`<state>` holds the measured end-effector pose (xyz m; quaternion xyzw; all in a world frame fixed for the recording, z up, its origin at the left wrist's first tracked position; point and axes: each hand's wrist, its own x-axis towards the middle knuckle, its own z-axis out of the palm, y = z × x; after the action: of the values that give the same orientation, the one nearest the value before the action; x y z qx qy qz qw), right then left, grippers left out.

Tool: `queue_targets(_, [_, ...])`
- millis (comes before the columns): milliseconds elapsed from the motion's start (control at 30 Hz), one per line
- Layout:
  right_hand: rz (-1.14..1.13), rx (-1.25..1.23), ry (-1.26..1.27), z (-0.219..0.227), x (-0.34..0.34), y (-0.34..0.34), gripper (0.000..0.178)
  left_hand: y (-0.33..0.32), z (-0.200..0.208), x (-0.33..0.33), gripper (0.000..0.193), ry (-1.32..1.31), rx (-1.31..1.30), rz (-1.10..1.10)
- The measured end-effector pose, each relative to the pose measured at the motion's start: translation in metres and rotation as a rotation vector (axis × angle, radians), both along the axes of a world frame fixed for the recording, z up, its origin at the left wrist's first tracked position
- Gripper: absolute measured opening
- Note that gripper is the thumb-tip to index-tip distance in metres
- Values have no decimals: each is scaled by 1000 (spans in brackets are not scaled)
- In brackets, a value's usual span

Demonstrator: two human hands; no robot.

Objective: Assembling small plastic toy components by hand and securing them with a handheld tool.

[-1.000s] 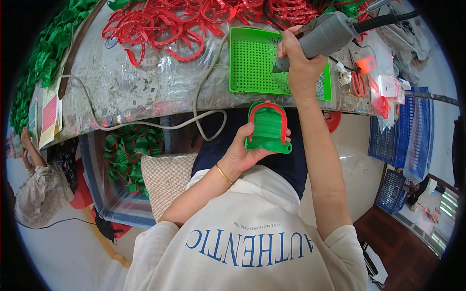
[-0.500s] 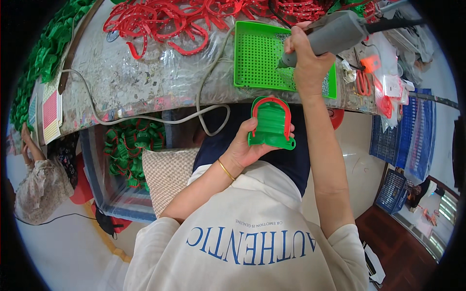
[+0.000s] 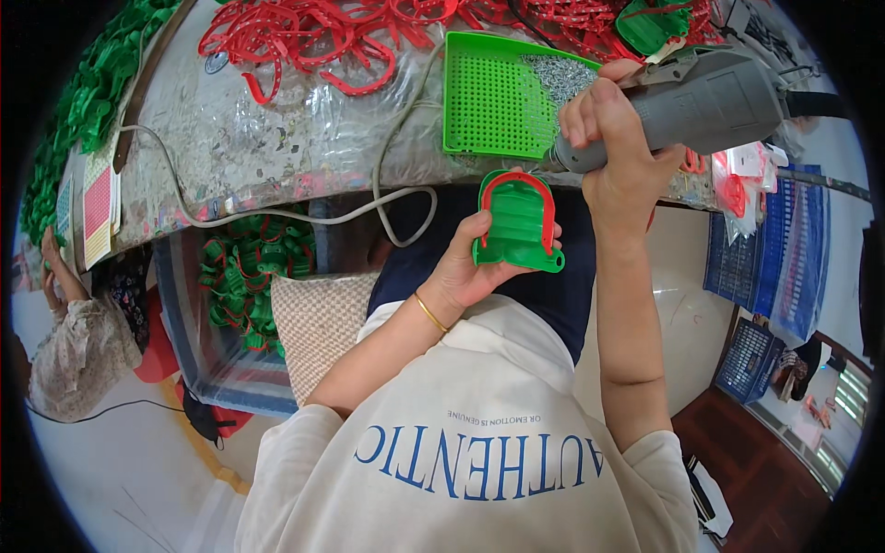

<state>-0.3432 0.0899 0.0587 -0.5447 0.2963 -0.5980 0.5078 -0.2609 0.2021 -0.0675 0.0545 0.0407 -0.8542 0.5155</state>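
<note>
In my left hand [image 3: 468,265] is a curved green plastic part [image 3: 514,226], pinched at its lower left with the thumb over its edge. A red U-shaped band [image 3: 549,205] runs around its inside. My right hand [image 3: 619,134] is wrapped round a grey electric screwdriver [image 3: 705,103]. The driver lies tilted, its tip pointing down and left at the top edge of the green part. Whether tip and part touch, I cannot tell.
A green perforated tray [image 3: 449,101] holds small silvery screws [image 3: 558,74]. Red bands [image 3: 304,46] heap on the workbench [image 3: 277,147]; a pale cable [image 3: 383,175] loops over its edge. Below left, a bin [image 3: 240,401] contains green-and-red pieces. Another person's hand [image 3: 63,263] is far left.
My right hand has brought the screwdriver from over the tray toward me, its tip now at the green part's top edge. The left hand has shifted only slightly.
</note>
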Motion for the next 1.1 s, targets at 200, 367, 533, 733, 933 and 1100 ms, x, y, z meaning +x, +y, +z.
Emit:
queue_targets(200, [-6, 5, 59, -6, 2, 6, 15, 2, 0, -1, 77, 23, -1, 5])
queue_targets(367, [-22, 2, 58, -9, 2, 8, 11, 5, 6, 0, 78, 4, -9, 17])
queue_targets(533, [39, -30, 42, -3, 2, 10, 8, 5, 14, 4, 78, -8, -68, 9])
queue_targets(733, [80, -99, 64, 0, 1, 14, 10, 4, 25, 7, 74, -21, -42, 31])
queue_targets(933, [257, -72, -116, 23, -12, -8, 16, 4, 26, 8, 68, -126, 77, -10])
queue_targets(1100, [30, -44, -88, 3, -8, -27, 18, 6, 33, 6, 69, -86, 3, 8])
